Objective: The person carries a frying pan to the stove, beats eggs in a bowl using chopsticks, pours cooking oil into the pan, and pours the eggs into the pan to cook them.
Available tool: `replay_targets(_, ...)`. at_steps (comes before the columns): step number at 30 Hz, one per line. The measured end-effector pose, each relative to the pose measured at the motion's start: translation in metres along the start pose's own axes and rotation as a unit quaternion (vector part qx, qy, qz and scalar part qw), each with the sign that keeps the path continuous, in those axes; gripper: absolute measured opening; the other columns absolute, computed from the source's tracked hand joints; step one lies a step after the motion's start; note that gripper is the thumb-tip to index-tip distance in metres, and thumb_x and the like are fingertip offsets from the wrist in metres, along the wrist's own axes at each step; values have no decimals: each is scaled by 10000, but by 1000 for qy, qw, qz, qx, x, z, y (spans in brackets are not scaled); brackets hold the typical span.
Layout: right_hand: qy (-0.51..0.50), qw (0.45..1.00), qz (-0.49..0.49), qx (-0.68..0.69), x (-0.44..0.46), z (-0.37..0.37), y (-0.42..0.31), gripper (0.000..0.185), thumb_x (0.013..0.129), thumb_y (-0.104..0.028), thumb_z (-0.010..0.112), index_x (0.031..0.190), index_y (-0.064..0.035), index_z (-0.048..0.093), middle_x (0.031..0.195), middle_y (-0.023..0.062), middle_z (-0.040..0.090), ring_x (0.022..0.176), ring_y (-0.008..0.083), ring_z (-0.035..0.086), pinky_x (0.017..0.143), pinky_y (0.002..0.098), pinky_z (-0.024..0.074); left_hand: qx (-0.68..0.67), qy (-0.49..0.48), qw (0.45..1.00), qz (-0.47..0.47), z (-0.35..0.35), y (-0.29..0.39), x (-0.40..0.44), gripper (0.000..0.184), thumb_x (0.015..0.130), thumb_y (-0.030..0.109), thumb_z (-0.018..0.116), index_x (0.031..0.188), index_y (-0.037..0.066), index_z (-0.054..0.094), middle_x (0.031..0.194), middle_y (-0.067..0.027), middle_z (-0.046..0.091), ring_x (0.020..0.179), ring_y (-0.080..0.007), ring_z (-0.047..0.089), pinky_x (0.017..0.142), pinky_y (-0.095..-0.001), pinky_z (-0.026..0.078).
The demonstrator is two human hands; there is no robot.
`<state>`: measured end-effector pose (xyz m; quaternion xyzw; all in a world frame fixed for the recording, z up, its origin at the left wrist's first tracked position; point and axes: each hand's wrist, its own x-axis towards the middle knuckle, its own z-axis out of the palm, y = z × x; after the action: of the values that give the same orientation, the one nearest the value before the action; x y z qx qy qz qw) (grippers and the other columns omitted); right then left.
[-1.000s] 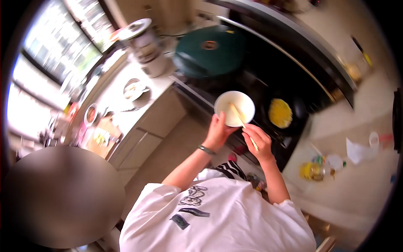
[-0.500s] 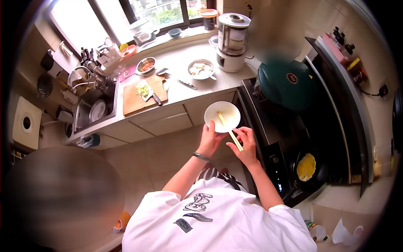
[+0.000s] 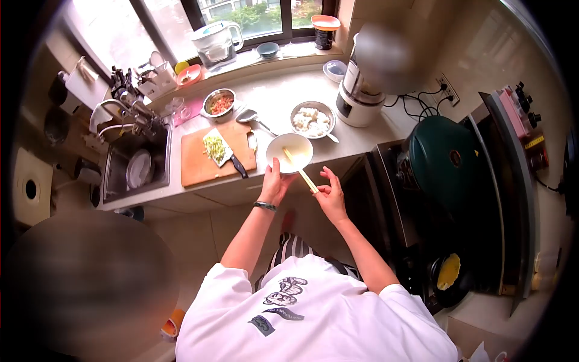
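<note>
My left hand (image 3: 275, 183) grips a white bowl (image 3: 306, 158) by its near left side. A thin pale yellow film coats the bowl's inside. In my right hand (image 3: 330, 196) the lower ends of a pair of yellow chopsticks (image 3: 308, 181) are pinched, and their tips rest inside the bowl. The bowl is held in the air at the counter's front edge. Just beyond it stands a metal bowl of white pieces (image 3: 312, 120) with a spoon handle over its rim. A cutting board (image 3: 192, 160) with a cleaver (image 3: 238, 166) and chopped greens (image 3: 214, 148) lies to the left.
A frying pan (image 3: 456, 297) with a yellow egg sheet (image 3: 449, 271) sits on the stove at right, near a large green lidded cooker (image 3: 443, 157). At left is the sink (image 3: 114, 181). A metal bowl of red pieces (image 3: 219, 105) and a blender (image 3: 359, 104) stand on the counter.
My body has turned left and come closer to the counter. The white bowl and chopsticks have moved with my hands from beside the stove to the counter's edge.
</note>
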<state>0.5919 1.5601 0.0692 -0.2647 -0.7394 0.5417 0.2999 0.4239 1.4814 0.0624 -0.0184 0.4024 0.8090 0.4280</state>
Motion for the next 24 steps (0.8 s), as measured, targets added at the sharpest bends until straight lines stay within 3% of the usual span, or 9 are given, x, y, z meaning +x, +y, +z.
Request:
replay_targets(2,-13,947,167,274,28,21,21,584,860,19,555,1393,-25,319,1281,174,439,881,224,652,737,292,553,27,-12,999,-14,-10,22,44,449,994,370,404,1312,57,354,1252,-157,496,1115,-293,549,881,-457,536)
replay_targets(3,-17,931,218,291,45,29,24,491,931,-65,497,1378,13,310,1254,180,470,905,265,653,762,313,551,39,-3,999,-6,-17,27,70,455,997,383,387,1309,53,357,1235,-157,509,1099,-295,557,881,-464,531)
replay_targets(10,8,920,285,267,110,51,38,352,975,-162,486,1264,31,434,1156,165,543,880,240,656,749,304,549,63,-46,994,-82,-48,73,232,513,1016,384,282,1356,0,315,1315,-189,464,1181,-350,498,993,-519,443)
replay_targets(11,39,919,289,266,108,50,42,327,972,-180,496,1209,45,487,1098,162,585,827,197,666,687,267,552,31,-47,994,-97,-61,73,261,449,1020,351,292,1357,54,277,1335,-182,433,1185,-373,492,975,-555,452)
replay_targets(18,140,908,339,201,55,6,72,276,978,-211,492,1146,1,548,1006,126,626,763,166,661,644,237,539,49,-14,990,-133,-63,81,357,504,1009,334,345,1358,-23,285,1374,-185,391,1245,-366,428,1058,-602,334)
replay_targets(20,183,899,355,182,36,-3,78,265,985,-216,480,1138,-12,555,984,123,634,768,170,661,656,246,539,58,35,989,-134,-83,70,392,436,985,335,451,1267,3,435,1257,-146,534,1155,-330,520,1009,-540,412)
replay_targets(22,226,879,386,166,11,-20,83,259,981,-231,489,1122,-28,566,949,108,641,743,163,660,633,242,538,47,69,980,-183,-80,74,410,360,1008,253,392,1205,-23,513,1237,-147,562,1155,-262,530,1022,-405,424)
replay_targets(24,278,866,376,176,-19,-31,102,260,976,-256,502,1099,-40,577,916,93,640,719,159,655,618,237,533,23,21,976,-216,-119,63,461,307,1002,173,369,1202,-8,514,1222,-147,569,1127,-252,548,1018,-390,428)
